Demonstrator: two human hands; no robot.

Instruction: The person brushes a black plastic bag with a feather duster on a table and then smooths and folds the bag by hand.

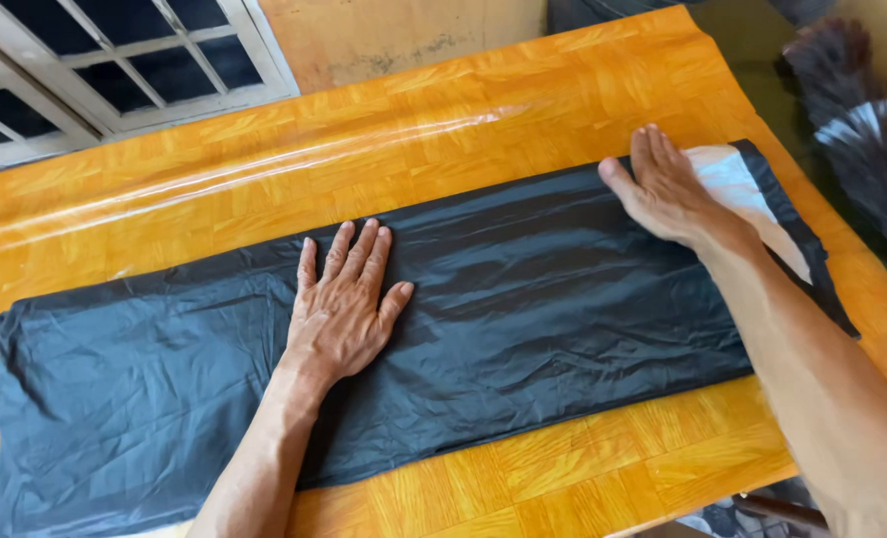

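While the head view looks down on the orange counter (264, 159), a long black plastic sheet (563, 299), folded into a strip, lies along it from the left edge toward the right edge. Left hand (342, 304) presses flat at mid-strip, fingers spread; right hand (667, 189) lies flat near the white patch (737, 184). That slick plastic could slide or crease if either palm pushes unevenly.

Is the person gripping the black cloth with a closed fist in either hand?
No, the left hand and the right hand both lie flat and open, fingers stretched out, on the black cloth.
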